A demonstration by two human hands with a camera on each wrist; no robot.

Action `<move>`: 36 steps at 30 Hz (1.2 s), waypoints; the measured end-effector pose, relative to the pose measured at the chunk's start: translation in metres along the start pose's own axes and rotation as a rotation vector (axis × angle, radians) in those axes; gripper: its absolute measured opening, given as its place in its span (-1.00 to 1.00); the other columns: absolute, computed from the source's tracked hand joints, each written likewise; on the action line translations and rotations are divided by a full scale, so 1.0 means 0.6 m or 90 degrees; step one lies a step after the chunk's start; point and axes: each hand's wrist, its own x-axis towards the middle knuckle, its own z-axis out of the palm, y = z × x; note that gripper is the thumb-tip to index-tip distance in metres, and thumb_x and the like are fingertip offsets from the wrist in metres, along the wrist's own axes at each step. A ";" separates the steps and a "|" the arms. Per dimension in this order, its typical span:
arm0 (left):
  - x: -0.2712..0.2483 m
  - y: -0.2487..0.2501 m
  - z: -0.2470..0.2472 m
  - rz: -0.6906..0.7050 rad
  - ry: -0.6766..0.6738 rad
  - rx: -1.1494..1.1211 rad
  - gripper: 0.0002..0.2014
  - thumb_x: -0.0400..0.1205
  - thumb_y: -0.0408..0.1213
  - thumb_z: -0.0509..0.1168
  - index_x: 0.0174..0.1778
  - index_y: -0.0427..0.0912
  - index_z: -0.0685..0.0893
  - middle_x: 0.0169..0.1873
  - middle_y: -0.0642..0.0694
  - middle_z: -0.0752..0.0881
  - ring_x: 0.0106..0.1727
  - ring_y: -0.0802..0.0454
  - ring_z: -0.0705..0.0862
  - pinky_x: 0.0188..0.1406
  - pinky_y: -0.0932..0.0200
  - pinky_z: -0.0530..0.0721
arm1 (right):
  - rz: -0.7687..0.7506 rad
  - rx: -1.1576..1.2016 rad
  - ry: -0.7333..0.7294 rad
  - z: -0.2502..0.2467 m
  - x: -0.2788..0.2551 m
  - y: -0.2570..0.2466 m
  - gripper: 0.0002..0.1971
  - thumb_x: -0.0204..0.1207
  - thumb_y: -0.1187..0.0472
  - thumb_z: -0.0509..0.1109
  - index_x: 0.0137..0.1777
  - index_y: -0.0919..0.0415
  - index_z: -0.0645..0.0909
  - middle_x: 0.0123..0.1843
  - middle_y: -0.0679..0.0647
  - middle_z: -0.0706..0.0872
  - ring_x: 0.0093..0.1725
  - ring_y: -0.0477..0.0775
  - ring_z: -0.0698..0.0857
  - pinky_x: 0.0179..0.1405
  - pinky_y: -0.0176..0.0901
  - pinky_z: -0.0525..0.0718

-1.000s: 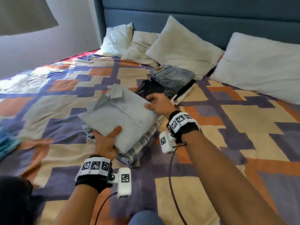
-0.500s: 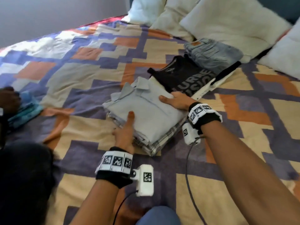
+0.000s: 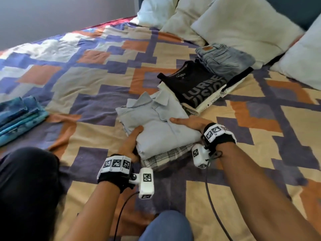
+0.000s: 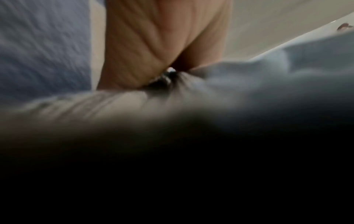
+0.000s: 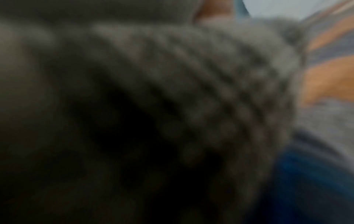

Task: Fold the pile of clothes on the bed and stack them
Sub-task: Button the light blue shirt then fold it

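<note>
Hands bracket the folded pale-blue collared shirt (image 3: 156, 122) atop the checked stack on the patterned bed: left hand (image 3: 129, 145) grips its near edge, right hand (image 3: 187, 121) lies flat, fingers straight, probably squaring it.

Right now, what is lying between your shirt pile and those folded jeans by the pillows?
In the head view, a black printed T-shirt on a cream stack lies between the light blue shirt pile and the jeans.
</note>
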 end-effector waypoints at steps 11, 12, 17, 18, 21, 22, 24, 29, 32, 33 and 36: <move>-0.204 -0.108 0.091 0.090 -0.248 0.137 -0.48 0.56 0.01 0.39 0.39 -0.17 0.61 0.17 -0.28 0.76 0.15 -0.25 0.75 -0.02 -0.07 0.73 | -0.023 0.542 0.048 0.026 -0.398 0.212 -0.61 0.54 0.10 0.49 0.35 0.11 0.62 0.18 0.20 0.81 0.16 0.26 0.78 0.09 0.11 0.76; -0.222 -0.128 0.125 0.085 -0.279 0.157 -0.47 0.55 0.02 0.40 0.39 -0.17 0.62 0.19 -0.27 0.75 0.16 -0.24 0.75 0.02 -0.09 0.73 | -0.030 0.574 0.066 0.008 -0.436 0.244 -0.60 0.53 0.11 0.48 0.36 0.15 0.61 0.20 0.22 0.80 0.18 0.27 0.78 0.09 0.12 0.76; -0.278 -0.250 0.336 0.057 -0.417 0.249 -0.59 0.61 -0.03 0.37 0.34 -0.11 0.65 0.15 -0.23 0.78 0.18 -0.22 0.75 0.28 -0.23 0.63 | -0.056 0.679 0.255 -0.106 -0.589 0.418 -0.54 0.46 0.09 0.47 0.34 0.23 0.64 0.16 0.22 0.81 0.08 0.21 0.81 0.00 0.08 0.79; -0.284 -0.278 0.383 0.047 -0.436 0.274 -0.63 0.63 -0.05 0.35 0.30 -0.12 0.67 0.10 -0.22 0.80 0.11 -0.20 0.78 0.22 -0.19 0.67 | -0.066 0.700 0.284 -0.127 -0.611 0.456 -0.56 0.50 0.12 0.44 0.37 0.21 0.62 0.16 0.20 0.81 0.09 0.20 0.81 0.02 0.08 0.79; -0.295 -0.390 0.560 0.007 -0.508 0.371 -0.59 0.61 -0.05 0.37 0.34 -0.12 0.64 0.16 -0.21 0.77 0.17 -0.19 0.75 0.23 -0.15 0.66 | -0.071 0.758 0.409 -0.196 -0.683 0.606 -0.51 0.54 0.18 0.42 0.48 0.11 0.52 0.27 0.16 0.77 0.18 0.20 0.78 0.04 0.08 0.79; -0.300 -0.426 0.612 -0.011 -0.530 0.403 -0.49 0.54 -0.01 0.45 0.38 -0.11 0.62 0.22 -0.22 0.74 0.23 -0.22 0.72 0.30 -0.20 0.62 | -0.052 0.779 0.446 -0.212 -0.709 0.650 -0.46 0.52 0.16 0.43 0.52 0.11 0.48 0.29 0.17 0.76 0.21 0.21 0.77 0.02 0.08 0.79; -0.318 -0.494 0.705 -0.037 -0.568 0.467 -0.38 0.44 0.06 0.53 0.39 -0.10 0.62 0.27 -0.23 0.72 0.27 -0.24 0.71 0.38 -0.25 0.57 | -0.014 0.824 0.508 -0.238 -0.767 0.730 -0.43 0.50 0.12 0.43 0.54 0.07 0.45 0.31 0.16 0.75 0.23 0.22 0.76 -0.01 0.06 0.80; -0.473 -0.637 0.883 -0.130 -0.663 0.593 -0.70 0.69 -0.14 0.28 0.30 -0.14 0.65 0.16 -0.22 0.77 0.14 -0.16 0.75 0.21 -0.06 0.68 | 0.039 0.922 0.615 -0.281 -0.960 0.860 -0.38 0.44 0.13 0.46 0.53 -0.02 0.44 0.30 0.12 0.75 0.19 0.18 0.78 -0.15 0.01 0.80; -0.601 -0.714 0.971 -0.147 -0.681 0.674 -0.60 0.60 -0.14 0.38 0.34 -0.22 0.64 0.16 -0.27 0.77 0.16 -0.20 0.74 0.25 -0.10 0.67 | 0.052 0.964 0.673 -0.312 -1.107 0.907 -0.33 0.38 0.11 0.52 0.52 -0.06 0.43 0.29 0.11 0.76 0.20 0.18 0.77 -0.09 0.06 0.80; -0.638 -0.733 0.992 -0.156 -0.683 0.700 -0.56 0.56 -0.13 0.41 0.32 -0.24 0.65 0.15 -0.29 0.77 0.16 -0.21 0.74 0.27 -0.11 0.65 | 0.055 0.974 0.693 -0.319 -1.147 0.916 -0.28 0.34 0.09 0.58 0.52 -0.05 0.43 0.29 0.11 0.76 0.21 0.19 0.77 -0.05 0.08 0.80; -0.787 -0.810 1.056 -0.199 -0.728 0.753 -0.67 0.52 -0.16 0.38 0.15 -0.25 0.71 0.01 -0.27 0.80 -0.02 -0.15 0.77 0.17 -0.04 0.66 | 0.057 0.996 0.758 -0.332 -1.313 0.944 -0.04 0.10 0.00 0.77 0.54 -0.03 0.42 0.32 0.13 0.74 0.27 0.23 0.74 0.08 0.16 0.76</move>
